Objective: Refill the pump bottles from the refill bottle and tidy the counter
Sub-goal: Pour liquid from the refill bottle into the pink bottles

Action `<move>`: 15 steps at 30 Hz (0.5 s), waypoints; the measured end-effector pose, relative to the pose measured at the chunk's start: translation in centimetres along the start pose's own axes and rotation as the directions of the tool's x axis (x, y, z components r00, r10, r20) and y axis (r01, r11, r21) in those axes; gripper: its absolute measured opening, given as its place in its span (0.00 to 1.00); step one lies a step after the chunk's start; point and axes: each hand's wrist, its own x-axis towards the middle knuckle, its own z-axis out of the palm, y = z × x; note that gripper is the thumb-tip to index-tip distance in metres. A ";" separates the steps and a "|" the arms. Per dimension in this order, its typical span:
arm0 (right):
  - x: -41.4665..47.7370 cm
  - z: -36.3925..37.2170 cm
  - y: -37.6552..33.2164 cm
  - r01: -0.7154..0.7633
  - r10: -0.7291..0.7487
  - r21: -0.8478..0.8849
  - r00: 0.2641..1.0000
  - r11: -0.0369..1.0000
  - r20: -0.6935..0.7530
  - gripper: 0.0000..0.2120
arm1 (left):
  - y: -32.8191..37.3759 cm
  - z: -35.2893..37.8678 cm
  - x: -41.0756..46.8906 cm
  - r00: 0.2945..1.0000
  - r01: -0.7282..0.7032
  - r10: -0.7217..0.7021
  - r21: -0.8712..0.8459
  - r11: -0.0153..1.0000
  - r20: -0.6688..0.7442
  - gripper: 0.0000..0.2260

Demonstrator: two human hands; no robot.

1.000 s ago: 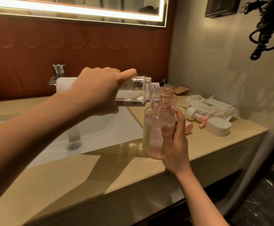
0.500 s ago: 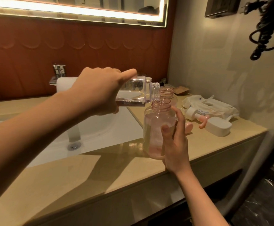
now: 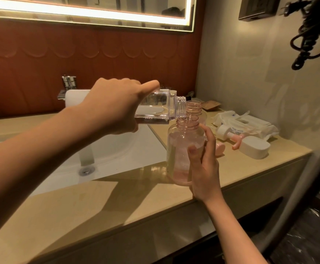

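Here, at the far left, a chrome tap (image 3: 69, 82) stands behind the white sink (image 3: 121, 149), which is sunk into the beige desk (image 3: 98, 216). The left hand (image 3: 113, 109) reaches across the sink and grips the clear refill bottle (image 3: 159, 107), fingers wrapped round its body. That bottle lies almost level, with clear liquid pooled along its lower side. Its threaded neck points right, and its mouth is just above the open neck of the pink pump bottle (image 3: 182, 149). The pump bottle is upright on the desk near the front edge, just right of the sink, with some liquid in it. The right hand (image 3: 204, 168) holds it from the right, thumb across the front and forefinger up by the shoulder. Behind it stands a second pink bottle (image 3: 194, 108), also uncapped. Farther right on the desk lie a pink pump (image 3: 231, 138), a pack of wipes (image 3: 244, 122) and a white oval case (image 3: 254, 147). A black coiled cord (image 3: 307, 35) hangs on the wall at the upper right.
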 end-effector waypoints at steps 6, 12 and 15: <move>0.0 0.0 0.0 0.007 -0.007 0.007 1.000 1.000 0.002 0.29 | -0.1 0.2 0.0 1.000 -0.003 0.003 -0.002 1.000 -0.007 0.38; 0.1 0.0 0.2 0.013 -0.013 0.027 1.000 1.000 0.009 0.32 | -0.1 0.1 0.0 1.000 -0.004 0.004 -0.003 1.000 -0.010 0.38; 0.1 0.0 0.1 0.009 -0.009 0.021 1.000 1.000 0.011 0.30 | -0.1 0.2 0.1 1.000 -0.006 0.006 0.006 1.000 -0.012 0.38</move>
